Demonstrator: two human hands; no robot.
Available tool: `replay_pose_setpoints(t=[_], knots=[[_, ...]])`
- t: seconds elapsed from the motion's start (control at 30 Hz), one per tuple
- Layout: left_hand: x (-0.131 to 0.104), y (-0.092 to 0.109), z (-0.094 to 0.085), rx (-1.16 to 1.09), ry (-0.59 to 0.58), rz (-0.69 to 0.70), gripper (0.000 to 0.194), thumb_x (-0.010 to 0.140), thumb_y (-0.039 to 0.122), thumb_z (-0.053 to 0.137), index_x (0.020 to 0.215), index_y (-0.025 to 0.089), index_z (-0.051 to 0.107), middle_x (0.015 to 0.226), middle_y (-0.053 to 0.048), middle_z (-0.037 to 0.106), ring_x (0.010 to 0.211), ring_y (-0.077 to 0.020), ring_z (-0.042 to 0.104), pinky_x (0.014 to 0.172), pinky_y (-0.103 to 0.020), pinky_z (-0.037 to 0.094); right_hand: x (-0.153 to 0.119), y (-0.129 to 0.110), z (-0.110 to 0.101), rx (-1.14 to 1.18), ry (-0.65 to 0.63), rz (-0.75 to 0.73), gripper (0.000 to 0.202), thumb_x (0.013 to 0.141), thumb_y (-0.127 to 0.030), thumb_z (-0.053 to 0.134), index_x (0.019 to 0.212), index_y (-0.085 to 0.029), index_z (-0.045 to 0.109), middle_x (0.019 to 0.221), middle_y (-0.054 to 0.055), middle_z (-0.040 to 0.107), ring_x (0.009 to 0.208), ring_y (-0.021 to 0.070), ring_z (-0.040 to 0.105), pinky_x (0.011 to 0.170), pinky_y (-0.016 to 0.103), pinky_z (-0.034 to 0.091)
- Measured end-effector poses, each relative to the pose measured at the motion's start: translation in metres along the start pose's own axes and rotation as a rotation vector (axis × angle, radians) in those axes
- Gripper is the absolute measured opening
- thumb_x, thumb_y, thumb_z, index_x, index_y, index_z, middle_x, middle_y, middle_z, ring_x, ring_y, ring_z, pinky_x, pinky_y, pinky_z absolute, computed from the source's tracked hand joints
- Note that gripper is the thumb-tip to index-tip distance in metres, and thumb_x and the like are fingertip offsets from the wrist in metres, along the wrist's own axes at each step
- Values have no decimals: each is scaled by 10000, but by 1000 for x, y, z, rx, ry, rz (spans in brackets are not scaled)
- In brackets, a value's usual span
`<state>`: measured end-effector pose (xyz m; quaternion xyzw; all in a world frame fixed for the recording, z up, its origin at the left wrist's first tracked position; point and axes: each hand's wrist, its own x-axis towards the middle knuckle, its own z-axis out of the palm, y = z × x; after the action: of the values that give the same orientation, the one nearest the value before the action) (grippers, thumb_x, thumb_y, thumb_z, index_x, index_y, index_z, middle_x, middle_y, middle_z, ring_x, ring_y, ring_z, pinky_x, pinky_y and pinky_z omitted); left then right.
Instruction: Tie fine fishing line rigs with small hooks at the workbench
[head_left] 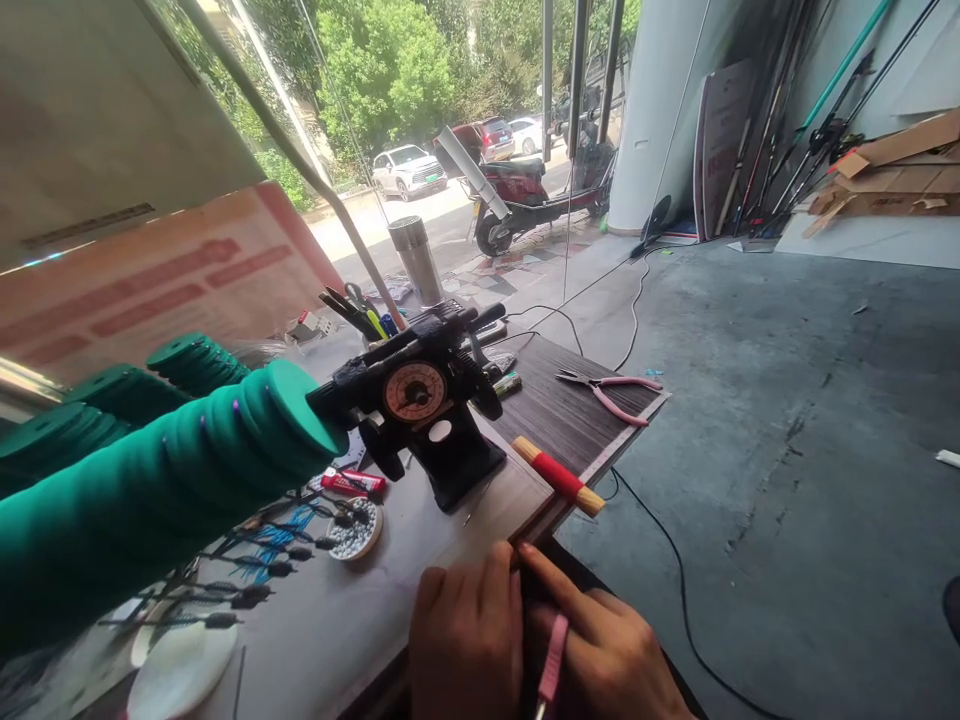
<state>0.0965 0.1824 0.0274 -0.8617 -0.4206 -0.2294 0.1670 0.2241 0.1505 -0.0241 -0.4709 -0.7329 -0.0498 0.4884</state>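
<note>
My left hand [466, 630] is at the table's front edge with its fingers curled down and pressed together. Whatever it may pinch is hidden by the fingers. Close beside it, my right hand [604, 645] has its index finger stretched toward the left fingertips. A pink-handled tool [553, 660] lies in the right palm, with a bit of metal showing at its lower end; its kind is not clear. Just beyond the hands, a wooden stick with a red middle [559, 476] lies across the table edge. Pink-handled pliers [607, 390] rest with jaws apart on the dark board.
A black clamp device with a round dial [415, 391] stands on the table [300, 640]. Green foam spools [225, 430] fill the left. Nearby are a dish of small beads [355, 530], a red tube [352, 483] and several dark-tipped thin pieces [247, 597]. A cable [679, 590] crosses the floor.
</note>
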Motion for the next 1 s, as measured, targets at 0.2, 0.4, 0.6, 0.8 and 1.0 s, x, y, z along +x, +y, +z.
replay_pose_setpoints(t=[0.2, 0.4, 0.6, 0.8, 1.0], knots=[[-15, -11, -9, 2, -15, 56, 133, 868, 144, 491, 981, 97, 543, 707, -24, 695, 538, -128, 600, 598, -292, 347, 5, 0, -7, -16, -37, -17, 358, 867, -119, 355, 604, -159, 595, 1036, 201, 673, 436, 107, 540, 456, 238, 383], [-16, -13, -3, -73, 59, 46, 87, 870, 134, 511, 942, 118, 558, 637, -7, 689, 511, -117, 601, 580, -280, 352, 3, 1, -6, -5, -47, -2, 309, 845, -113, 366, 662, -153, 612, 1055, 206, 664, 468, 118, 559, 472, 243, 394], [-15, -11, -6, -102, 6, 6, 92, 879, 125, 475, 828, 170, 537, 592, 15, 648, 494, -128, 574, 575, -289, 331, 2, 2, -4, 1, -17, -7, 303, 836, -93, 359, 647, -154, 589, 1043, 200, 671, 472, 114, 557, 482, 248, 378], [-14, -9, -7, -97, -19, -58, 123, 883, 122, 451, 807, 183, 528, 576, 28, 612, 504, -142, 562, 588, -300, 330, -5, -1, 3, 12, 17, 37, 256, 835, -142, 385, 638, -176, 545, 1080, 163, 662, 456, 114, 525, 480, 265, 365], [-14, -9, -10, -146, -22, -58, 116, 875, 126, 462, 838, 178, 559, 608, 29, 633, 518, -135, 572, 586, -291, 356, 12, 8, -20, 284, -110, 94, 253, 910, -268, 400, 705, -188, 526, 719, 78, 658, 737, 185, 637, 560, 226, 441]])
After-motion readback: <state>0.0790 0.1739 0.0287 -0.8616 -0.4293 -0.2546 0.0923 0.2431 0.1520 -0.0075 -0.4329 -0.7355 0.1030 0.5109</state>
